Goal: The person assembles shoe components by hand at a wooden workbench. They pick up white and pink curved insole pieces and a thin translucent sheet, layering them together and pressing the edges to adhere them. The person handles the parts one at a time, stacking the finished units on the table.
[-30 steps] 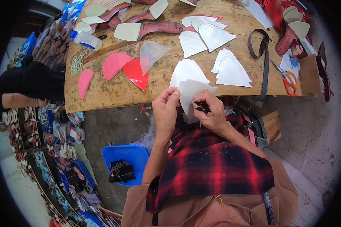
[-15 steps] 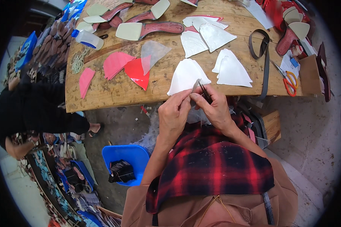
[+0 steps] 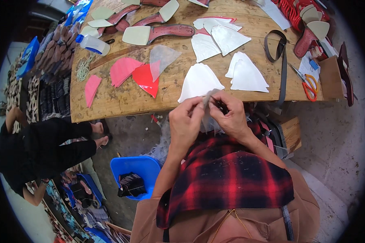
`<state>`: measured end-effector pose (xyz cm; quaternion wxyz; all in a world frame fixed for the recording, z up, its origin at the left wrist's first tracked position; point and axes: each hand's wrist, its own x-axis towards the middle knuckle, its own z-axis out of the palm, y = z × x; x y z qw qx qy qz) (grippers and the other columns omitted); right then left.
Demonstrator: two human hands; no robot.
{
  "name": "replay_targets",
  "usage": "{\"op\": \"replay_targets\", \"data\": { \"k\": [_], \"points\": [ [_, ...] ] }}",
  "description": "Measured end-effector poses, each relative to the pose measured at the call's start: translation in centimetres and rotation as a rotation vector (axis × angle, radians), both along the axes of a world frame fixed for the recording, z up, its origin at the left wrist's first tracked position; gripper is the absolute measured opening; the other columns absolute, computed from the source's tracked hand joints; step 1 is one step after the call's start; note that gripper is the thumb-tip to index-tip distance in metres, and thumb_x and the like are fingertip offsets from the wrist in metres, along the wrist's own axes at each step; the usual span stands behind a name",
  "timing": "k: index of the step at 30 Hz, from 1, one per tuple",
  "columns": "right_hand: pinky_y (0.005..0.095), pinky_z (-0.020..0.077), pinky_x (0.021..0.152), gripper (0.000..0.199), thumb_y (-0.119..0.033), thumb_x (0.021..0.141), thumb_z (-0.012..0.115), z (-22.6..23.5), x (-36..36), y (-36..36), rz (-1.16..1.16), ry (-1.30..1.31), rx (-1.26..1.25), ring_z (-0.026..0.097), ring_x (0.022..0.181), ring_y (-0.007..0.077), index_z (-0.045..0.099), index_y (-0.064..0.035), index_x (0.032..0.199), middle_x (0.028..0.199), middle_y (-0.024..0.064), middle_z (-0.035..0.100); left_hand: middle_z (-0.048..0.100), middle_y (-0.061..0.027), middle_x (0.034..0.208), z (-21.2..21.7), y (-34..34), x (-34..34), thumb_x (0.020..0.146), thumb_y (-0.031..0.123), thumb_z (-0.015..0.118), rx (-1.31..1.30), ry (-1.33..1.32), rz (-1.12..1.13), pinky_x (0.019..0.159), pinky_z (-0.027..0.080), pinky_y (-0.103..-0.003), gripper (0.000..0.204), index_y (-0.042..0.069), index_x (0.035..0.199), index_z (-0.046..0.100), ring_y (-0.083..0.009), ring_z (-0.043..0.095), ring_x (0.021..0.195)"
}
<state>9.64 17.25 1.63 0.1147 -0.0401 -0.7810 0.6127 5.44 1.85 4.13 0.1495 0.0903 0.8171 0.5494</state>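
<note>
Close together at the table's front edge, both my hands work on a thin greyish translucent sheet (image 3: 207, 98). My left hand (image 3: 186, 115) pinches its left side between thumb and fingers. My right hand (image 3: 231, 115) is closed around small dark snips (image 3: 222, 107), mostly hidden by the fingers, with the thumb against the sheet. Just beyond my hands lies a stack of white rounded-triangle pieces (image 3: 200, 81). More white pieces (image 3: 247, 75) lie to its right, and silvery-white ones (image 3: 227, 38) farther back.
Pink pieces (image 3: 125, 71), a red piece (image 3: 146, 81) and a clear sheet (image 3: 164, 58) lie left on the wooden table (image 3: 109, 103). Orange-handled scissors (image 3: 311, 88) and a dark strap (image 3: 283, 73) lie right. A blue bin (image 3: 146, 166) stands below; a person (image 3: 40, 146) bends at far left.
My right hand has turned the snips, so their two prongs no longer stick up clearly. More of the grey sheet shows between my hands. The person at left has moved nearer and bent differently.
</note>
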Motion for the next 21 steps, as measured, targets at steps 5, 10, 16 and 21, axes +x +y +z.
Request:
{"op": "replay_targets", "data": {
  "k": [5, 10, 16, 21],
  "points": [
    [0.0302, 0.0496, 0.065, 0.011, -0.008, 0.089, 0.063, -0.6, 0.1, -0.4, 0.012, -0.089, -0.27, 0.063, 0.071, 0.0152, 0.062, 0.0015, 0.094, 0.08, 0.0097, 0.066, 0.07, -0.0043, 0.087, -1.7, -0.4, -0.8, 0.094, 0.01, 0.062, 0.392, -0.239, 0.202, 0.068, 0.052, -0.026, 0.02, -0.004, 0.106, 0.069, -0.0085, 0.066, 0.075],
    [0.0348, 0.0509, 0.067, 0.012, -0.008, 0.09, 0.063, -0.3, -0.3, -0.7, -0.011, -0.037, -0.082, 0.067, 0.074, 0.0247, 0.063, 0.0017, 0.097, 0.084, 0.0146, 0.067, 0.072, -0.0142, 0.091, -0.7, 0.3, -0.1, 0.093, 0.008, 0.062, 0.059, 0.154, 0.055, 0.07, 0.054, -0.031, 0.02, -0.004, 0.107, 0.069, -0.0179, 0.069, 0.079],
    [0.043, 0.0509, 0.068, 0.021, -0.007, 0.083, 0.067, 1.2, -0.1, -0.5, -0.003, 0.062, 0.303, 0.065, 0.081, 0.0369, 0.063, -0.0006, 0.102, 0.089, 0.0173, 0.065, 0.07, -0.0199, 0.099, -0.9, 0.2, 0.0, 0.089, 0.003, 0.061, -0.064, 0.34, -0.052, 0.076, 0.054, -0.037, 0.022, -0.004, 0.109, 0.066, -0.0331, 0.069, 0.088],
    [0.0405, 0.0508, 0.066, 0.022, -0.006, 0.08, 0.069, 1.6, -0.5, -0.6, 0.018, 0.172, 0.355, 0.064, 0.076, 0.0329, 0.063, -0.0013, 0.101, 0.085, 0.0133, 0.064, 0.069, -0.0199, 0.099, -0.9, 0.1, 0.3, 0.088, 0.002, 0.062, -0.087, 0.351, -0.082, 0.075, 0.054, -0.039, 0.022, -0.003, 0.108, 0.066, -0.0344, 0.068, 0.087]
  ]
}}
